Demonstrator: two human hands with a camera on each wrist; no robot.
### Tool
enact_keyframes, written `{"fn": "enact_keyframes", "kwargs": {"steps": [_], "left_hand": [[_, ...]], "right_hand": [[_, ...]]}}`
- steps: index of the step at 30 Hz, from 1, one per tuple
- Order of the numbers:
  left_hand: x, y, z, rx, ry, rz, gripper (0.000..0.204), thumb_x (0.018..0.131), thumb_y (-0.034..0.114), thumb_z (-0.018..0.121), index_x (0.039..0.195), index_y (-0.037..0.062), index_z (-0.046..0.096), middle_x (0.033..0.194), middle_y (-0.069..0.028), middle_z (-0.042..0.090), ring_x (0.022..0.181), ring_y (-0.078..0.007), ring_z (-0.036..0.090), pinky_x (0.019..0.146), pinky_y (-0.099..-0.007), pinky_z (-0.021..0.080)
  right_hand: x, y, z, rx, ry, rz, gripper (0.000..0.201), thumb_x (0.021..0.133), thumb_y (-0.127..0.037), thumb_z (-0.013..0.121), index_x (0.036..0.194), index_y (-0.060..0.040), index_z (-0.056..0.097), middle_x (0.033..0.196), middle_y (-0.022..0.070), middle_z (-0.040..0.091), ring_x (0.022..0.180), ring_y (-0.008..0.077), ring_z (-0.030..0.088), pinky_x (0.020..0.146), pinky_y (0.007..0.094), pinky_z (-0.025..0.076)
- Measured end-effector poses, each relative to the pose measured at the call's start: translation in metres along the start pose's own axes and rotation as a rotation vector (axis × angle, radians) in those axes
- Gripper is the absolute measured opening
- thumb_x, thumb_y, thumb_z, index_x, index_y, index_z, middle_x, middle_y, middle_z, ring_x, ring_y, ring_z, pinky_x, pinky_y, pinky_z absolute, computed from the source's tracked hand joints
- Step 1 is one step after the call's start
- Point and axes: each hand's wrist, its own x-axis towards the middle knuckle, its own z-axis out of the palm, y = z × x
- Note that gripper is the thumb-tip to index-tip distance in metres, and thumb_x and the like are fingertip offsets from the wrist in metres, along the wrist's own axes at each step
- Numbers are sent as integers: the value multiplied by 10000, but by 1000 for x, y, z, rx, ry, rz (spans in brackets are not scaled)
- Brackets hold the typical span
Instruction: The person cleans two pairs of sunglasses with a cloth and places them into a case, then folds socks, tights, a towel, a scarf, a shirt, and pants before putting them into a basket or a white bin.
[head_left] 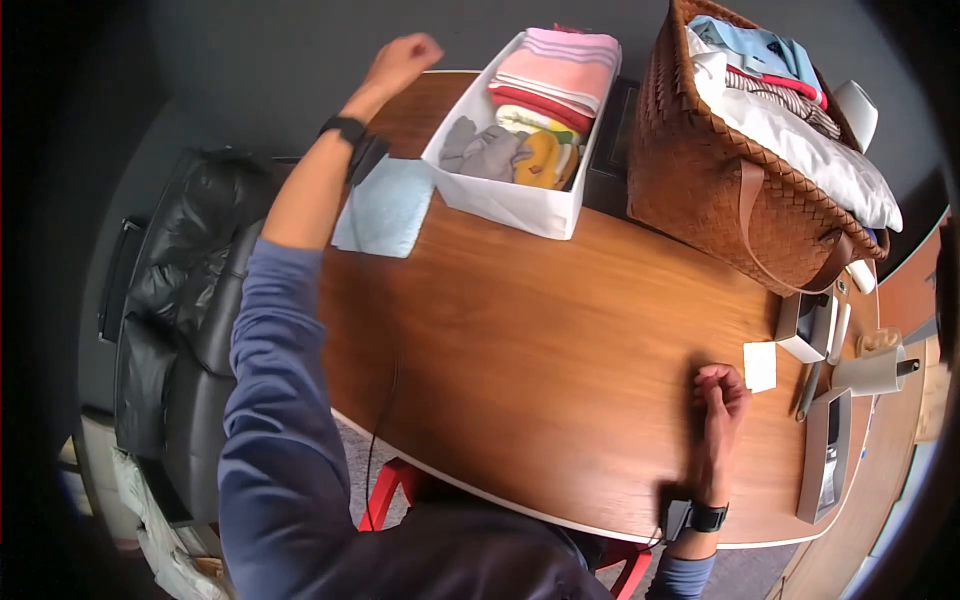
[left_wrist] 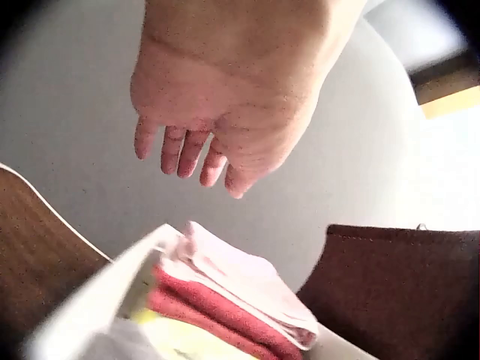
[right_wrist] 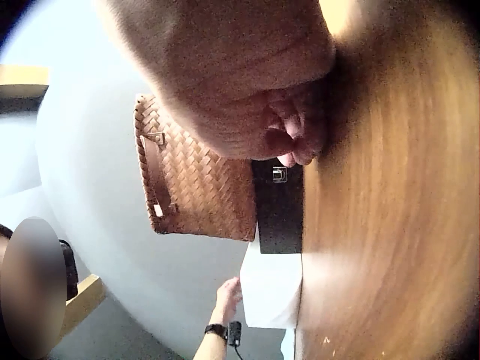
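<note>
White box near left hand

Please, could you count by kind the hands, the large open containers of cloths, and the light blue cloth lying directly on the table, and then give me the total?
Left hand and right hand: 2
White box: 1
Woven basket: 1
Light blue cloth on the table: 1
Total: 5

The head view has dark, curved edges; the table shines softly; the left wrist view is overexposed at right.
</note>
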Motion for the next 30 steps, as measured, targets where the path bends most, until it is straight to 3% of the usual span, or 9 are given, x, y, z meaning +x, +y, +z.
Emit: {"fn": "enact_keyframes", "kwargs": {"steps": [1, 3, 4, 6, 10, 13, 16, 22, 30], "left_hand": [[-28, -45, -8, 12, -37, 35, 320, 959, 369, 702, 1065, 70, 737, 1003, -102, 772, 924, -245, 721, 832, -357, 552], [-112, -89, -5, 36, -241, -324, 730, 897, 526, 749, 1358, -24, 614, 1335, -219, 664, 1269, -319, 625, 1092, -407, 474], [-156, -69, -10, 78, -325, -282, 931, 876, 594, 735, 1485, -60, 472, 1496, -249, 527, 1414, -363, 492, 1193, -438, 374], [-218, -66, 0, 266, -326, -212, 914, 877, 598, 726, 1485, -39, 481, 1543, -246, 471, 1445, -395, 434, 1212, -450, 340], [-307, -16, 2, -19, -242, -58, 849, 827, 444, 827, 1498, 49, 487, 1432, -232, 560, 1336, -370, 533, 1142, -435, 407], [-325, 65, -14, -143, -138, -521, 816, 715, 239, 919, 1419, 83, 538, 1241, -209, 650, 1174, -345, 632, 1000, -409, 501], [-328, 85, -18, 68, -128, -567, 684, 738, 102, 854, 1361, 87, 571, 1116, -187, 669, 1076, -359, 654, 934, -419, 520], [-327, 89, -13, 35, 141, -57, 443, 691, -150, 572, 1087, 24, 665, 947, -153, 653, 945, -382, 642, 819, -446, 512], [-338, 308, 13, -694, -411, 380, 331, 848, -88, 655, 1163, 9, 684, 1214, -162, 667, 1138, -358, 654, 976, -400, 526]], "right_hand": [[1, 0, -1, -3, -11, 0, 126, 1048, -115, 584, 1029, -28, 672, 904, -3, 653, 775, 70, 571, 699, 217, 463], [2, 0, -1, -3, -24, -4, 127, 1045, -115, 587, 1024, -29, 678, 902, -3, 658, 774, 67, 572, 703, 219, 461], [0, 0, -1, 4, -20, -6, 127, 1045, -121, 593, 1023, -32, 680, 902, -4, 660, 776, 66, 572, 705, 218, 460], [-2, -2, 2, 14, -7, -15, 126, 1045, -134, 605, 1021, -38, 684, 902, -7, 663, 780, 63, 572, 709, 218, 458], [-25, -31, 26, 68, -196, 0, 114, 1048, -105, 589, 1033, -47, 686, 921, -13, 673, 818, 69, 587, 733, 226, 467], [-45, -46, 53, 63, -425, 60, 189, 1011, 16, 523, 1111, -21, 679, 980, 12, 681, 883, 86, 615, 812, 241, 501], [-67, -61, 81, 50, -617, 75, 265, 969, 92, 505, 1159, 10, 670, 1033, 33, 685, 936, 98, 628, 867, 259, 517], [-87, -63, 86, 99, -773, 91, 343, 947, 116, 510, 1247, 14, 643, 1106, 58, 684, 1018, 135, 647, 938, 290, 525], [-73, -44, 107, 937, -490, 443, 581, 982, -40, 521, 1540, -23, 361, 1478, 177, 497, 1243, 273, 594, 1040, 407, 521]]}}
